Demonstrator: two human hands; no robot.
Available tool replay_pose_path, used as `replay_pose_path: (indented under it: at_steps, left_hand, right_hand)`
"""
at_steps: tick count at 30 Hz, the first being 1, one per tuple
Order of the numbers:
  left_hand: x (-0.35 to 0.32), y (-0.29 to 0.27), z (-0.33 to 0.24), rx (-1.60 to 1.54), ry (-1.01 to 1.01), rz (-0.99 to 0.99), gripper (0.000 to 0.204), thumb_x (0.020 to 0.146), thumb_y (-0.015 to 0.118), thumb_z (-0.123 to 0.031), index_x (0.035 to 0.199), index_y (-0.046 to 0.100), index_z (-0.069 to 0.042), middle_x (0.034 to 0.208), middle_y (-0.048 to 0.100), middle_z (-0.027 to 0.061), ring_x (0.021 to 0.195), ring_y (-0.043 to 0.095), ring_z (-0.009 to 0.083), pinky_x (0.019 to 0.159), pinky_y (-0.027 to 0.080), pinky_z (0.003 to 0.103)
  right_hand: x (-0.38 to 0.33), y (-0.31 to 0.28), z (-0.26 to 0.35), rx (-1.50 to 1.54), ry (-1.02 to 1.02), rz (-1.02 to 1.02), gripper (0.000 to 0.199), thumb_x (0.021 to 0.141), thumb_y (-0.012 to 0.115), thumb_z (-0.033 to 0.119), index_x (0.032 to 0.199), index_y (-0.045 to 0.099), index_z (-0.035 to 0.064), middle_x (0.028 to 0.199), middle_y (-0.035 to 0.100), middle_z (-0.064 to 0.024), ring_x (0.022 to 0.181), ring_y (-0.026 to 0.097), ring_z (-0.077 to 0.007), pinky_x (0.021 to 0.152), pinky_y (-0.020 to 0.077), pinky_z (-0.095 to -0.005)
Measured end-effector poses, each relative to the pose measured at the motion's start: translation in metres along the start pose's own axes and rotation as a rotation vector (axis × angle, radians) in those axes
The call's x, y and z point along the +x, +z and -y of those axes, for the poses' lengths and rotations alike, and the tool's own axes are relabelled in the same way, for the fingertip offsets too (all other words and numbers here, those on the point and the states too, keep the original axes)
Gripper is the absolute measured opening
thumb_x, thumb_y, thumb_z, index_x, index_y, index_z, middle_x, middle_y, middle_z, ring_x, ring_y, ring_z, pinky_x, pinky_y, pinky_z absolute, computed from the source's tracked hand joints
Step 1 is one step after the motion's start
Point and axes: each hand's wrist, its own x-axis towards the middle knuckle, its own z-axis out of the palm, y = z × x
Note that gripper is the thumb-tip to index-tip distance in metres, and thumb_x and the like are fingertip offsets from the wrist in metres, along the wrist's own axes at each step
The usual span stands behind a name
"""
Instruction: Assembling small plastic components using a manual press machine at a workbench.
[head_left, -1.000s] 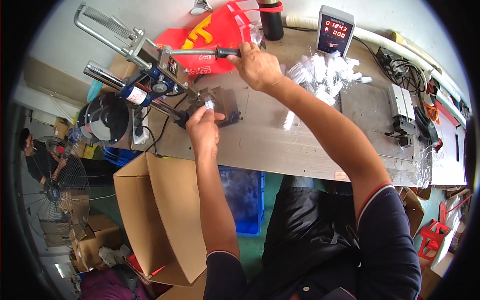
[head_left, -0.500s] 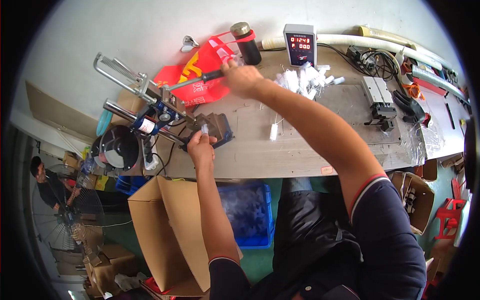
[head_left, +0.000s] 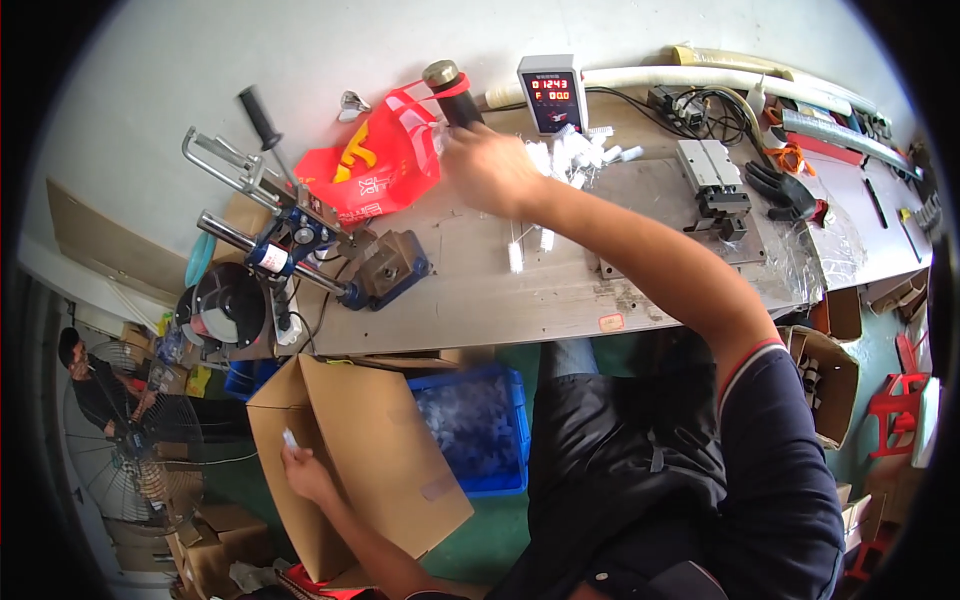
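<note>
My left hand (head_left: 305,470) is down below the bench, over the open cardboard box (head_left: 370,450), pinching a small white tube (head_left: 289,438) between thumb and fingertips; the tube stands roughly upright, its tip poking above my fingers, right at the box's near wall. My right hand (head_left: 487,168) is stretched across the bench (head_left: 480,290) toward the heap of white tubes (head_left: 575,155), which lies just to the right of it, near touching. The fingers are blurred, so I cannot tell whether they are closed on anything. Two loose tubes (head_left: 530,245) lie upright on the bench, nearer my body than that hand. The press (head_left: 385,268) sits to the left, between my two hands, with its lever handle (head_left: 260,115) raised.
</note>
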Motion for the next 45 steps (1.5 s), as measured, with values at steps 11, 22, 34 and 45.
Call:
replay_pose_path:
  at_steps: [11,22,34,45]
  left_hand:
    - [-0.022,0.016,0.023,-0.009,0.148,0.059,0.037,0.095,0.069,-0.014,0.126,0.068,0.005,0.119,0.073,0.0242,0.110,0.071,0.0381,0.098,0.053,0.046]
    - [-0.082,0.035,-0.101,-0.425,0.363,0.080,0.027,0.097,0.065,-0.010,0.120,0.070,0.004,0.112,0.075,0.0211,0.102,0.072,0.0340,0.090,0.056,0.041]
    - [-0.260,0.077,-0.382,-1.094,0.712,0.733,0.041,0.105,0.062,-0.017,0.142,0.056,0.000,0.120,0.068,0.0149,0.099,0.069,0.0231,0.086,0.056,0.036]
    - [-0.331,0.080,-0.447,-1.334,0.081,1.464,0.029,0.106,0.063,-0.025,0.124,0.062,-0.002,0.091,0.065,0.0050,0.078,0.066,0.0158,0.068,0.058,0.032]
  right_hand:
    - [-0.120,0.044,-0.037,-0.337,-0.031,0.434,0.013,0.079,0.068,0.010,0.088,0.075,0.0051,0.096,0.072,-0.0116,0.102,0.068,-0.0310,0.070,0.0575,-0.0426]
    - [-0.124,0.008,-0.062,-0.209,0.110,0.088,0.012,0.084,0.064,0.012,0.094,0.068,0.0059,0.092,0.073,-0.0139,0.087,0.075,-0.0335,0.070,0.0587,-0.0466]
    - [-0.228,-0.061,-0.033,0.712,0.634,-0.625,0.014,0.085,0.071,0.009,0.092,0.070,-0.0026,0.077,0.074,-0.0160,0.068,0.073,-0.0208,0.063,0.0560,-0.0364]
    - [-0.340,-0.130,0.000,1.175,0.959,-0.643,0.013,0.095,0.069,0.009,0.095,0.069,-0.0040,0.082,0.072,-0.0067,0.067,0.068,-0.0103,0.055,0.0545,-0.0244]
